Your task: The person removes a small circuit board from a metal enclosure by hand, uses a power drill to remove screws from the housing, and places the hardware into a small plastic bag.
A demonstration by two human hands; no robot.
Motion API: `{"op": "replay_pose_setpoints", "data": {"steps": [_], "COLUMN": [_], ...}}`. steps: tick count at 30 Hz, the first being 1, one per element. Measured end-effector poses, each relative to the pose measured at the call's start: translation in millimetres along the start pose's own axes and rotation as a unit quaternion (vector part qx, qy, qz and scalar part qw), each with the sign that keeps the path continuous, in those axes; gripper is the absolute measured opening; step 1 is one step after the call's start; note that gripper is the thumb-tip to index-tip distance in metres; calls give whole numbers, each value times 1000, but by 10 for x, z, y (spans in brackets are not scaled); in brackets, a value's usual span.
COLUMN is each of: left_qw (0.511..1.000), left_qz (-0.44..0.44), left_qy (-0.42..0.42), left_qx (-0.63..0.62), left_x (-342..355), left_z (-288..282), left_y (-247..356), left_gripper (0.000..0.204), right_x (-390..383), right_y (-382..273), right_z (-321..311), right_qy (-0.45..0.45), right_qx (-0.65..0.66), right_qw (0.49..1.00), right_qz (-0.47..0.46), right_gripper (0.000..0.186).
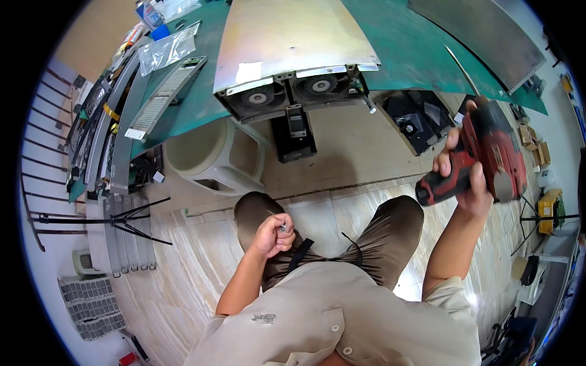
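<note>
My right hand point(475, 196) is wrapped round the grip of a red and black cordless drill point(497, 149), raised at the right. A long thin bit point(461, 66) sticks out of it toward the far left. My left hand point(274, 236) is closed in a fist above my left thigh. Something small and silvery shows between its fingers, too small to name. Ahead of both hands, a metal equipment case point(293, 36) lies on the green-topped table point(403, 36). Two round black fans point(256, 97) face me at its near end, and neither hand touches it.
Left of the case lie a perforated metal strip point(165, 97) and a clear plastic bag point(168, 52). A large metal panel point(482, 36) rests at the far right. Below the table edge are a white plastic stool point(213, 155) and a black box of parts point(421, 122).
</note>
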State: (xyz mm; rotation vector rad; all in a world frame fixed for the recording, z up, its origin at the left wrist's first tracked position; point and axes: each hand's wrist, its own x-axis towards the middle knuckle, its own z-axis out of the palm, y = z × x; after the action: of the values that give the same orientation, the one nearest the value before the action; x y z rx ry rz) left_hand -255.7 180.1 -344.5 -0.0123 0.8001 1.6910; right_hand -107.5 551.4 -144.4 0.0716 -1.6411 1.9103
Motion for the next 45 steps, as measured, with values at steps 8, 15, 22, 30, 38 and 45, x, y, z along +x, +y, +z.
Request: {"op": "replay_pose_setpoints", "data": {"steps": [8,15,22,30,38,45], "left_qw": [994,987,974,968,928,720], "left_qz": [-93,-138,-173,-99,111,387], "left_qy": [-36,-54,0,-33,-3,104], "left_qx": [53,56,145,228,357,567], "left_x": [181,228,221,138,-249,-1053], "left_z": [131,187,132,365,622,1457], "left_y": [-105,-239,-320,122,888,2231], "left_gripper": [22,35,48,45,46,45], "right_x": [1110,1888,2454,2479,2522,2397], "right_y": [-152,-290,172,160,131,119], "right_z": [-610,-439,-1128,-953,-980,-911], "right_qy": [-29,-125,-197,-236,-217,-216], "right_qx": [-517,-640,-729,-671,-619,-652], "right_qw": [845,757,644,701,738,719], "right_qz": [-134,-45,-119,57,160,105], "right_gripper": [45,57,72,87,100,96]}}
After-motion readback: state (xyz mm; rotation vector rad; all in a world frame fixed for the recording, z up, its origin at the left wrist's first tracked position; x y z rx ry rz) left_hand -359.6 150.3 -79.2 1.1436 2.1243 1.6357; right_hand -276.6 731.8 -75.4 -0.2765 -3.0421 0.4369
